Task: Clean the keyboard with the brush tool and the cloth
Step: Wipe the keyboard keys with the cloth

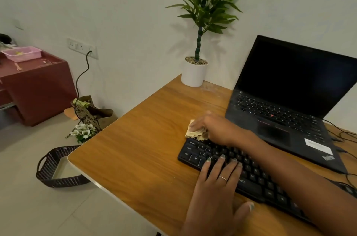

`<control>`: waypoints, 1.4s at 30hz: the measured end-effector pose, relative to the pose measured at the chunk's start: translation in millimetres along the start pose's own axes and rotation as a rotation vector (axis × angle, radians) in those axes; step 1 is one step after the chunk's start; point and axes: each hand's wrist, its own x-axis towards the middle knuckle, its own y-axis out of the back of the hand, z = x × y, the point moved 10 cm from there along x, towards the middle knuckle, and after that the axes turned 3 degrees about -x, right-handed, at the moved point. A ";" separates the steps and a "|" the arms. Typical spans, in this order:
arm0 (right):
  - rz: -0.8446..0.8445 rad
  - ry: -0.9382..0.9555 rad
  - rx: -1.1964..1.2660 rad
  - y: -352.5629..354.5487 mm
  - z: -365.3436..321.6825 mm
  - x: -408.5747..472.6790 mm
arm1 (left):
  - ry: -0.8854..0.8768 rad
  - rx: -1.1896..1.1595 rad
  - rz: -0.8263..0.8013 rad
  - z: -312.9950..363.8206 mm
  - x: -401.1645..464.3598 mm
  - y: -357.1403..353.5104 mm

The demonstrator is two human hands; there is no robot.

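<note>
A black keyboard (pixel 193 153) lies diagonally on the wooden table (pixel 144 139), in front of an open laptop. My right hand (pixel 214 127) reaches across from the right and holds a crumpled beige cloth (pixel 193 135) down on the keyboard's far left corner, its fingers bunched over the cloth. My left hand (pixel 216 187) rests flat on the keys near the keyboard's left end. Its fingers are straight and its thumb lies on the table by the front edge. My right forearm hides the middle keys. No brush tool is in view.
A black laptop (pixel 289 85) stands open right behind the keyboard, with cables (pixel 345 137) trailing off its right side. A white pot (pixel 193 73) with a tall plant sits at the table's far corner. On the floor to the left lies a dark woven basket (pixel 50 170).
</note>
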 end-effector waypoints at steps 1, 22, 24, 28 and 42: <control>0.015 -0.022 -0.006 1.6 1.9 1.2 | 0.001 0.007 0.006 0.3 0.3 -0.1; 0.101 -0.020 0.016 -17.1 13.0 -3.5 | 0.006 0.023 0.066 -3.4 2.2 -1.3; 0.124 -0.091 0.053 -5.9 23.5 -3.8 | -0.002 0.040 0.082 -2.0 1.3 -0.1; 0.126 -0.125 -0.038 -4.0 12.3 -6.0 | -0.008 0.042 0.068 -2.0 2.5 -0.3; 0.128 -0.284 0.082 -10.1 75.8 -69.9 | 0.044 -0.047 -0.007 -8.9 3.4 -8.1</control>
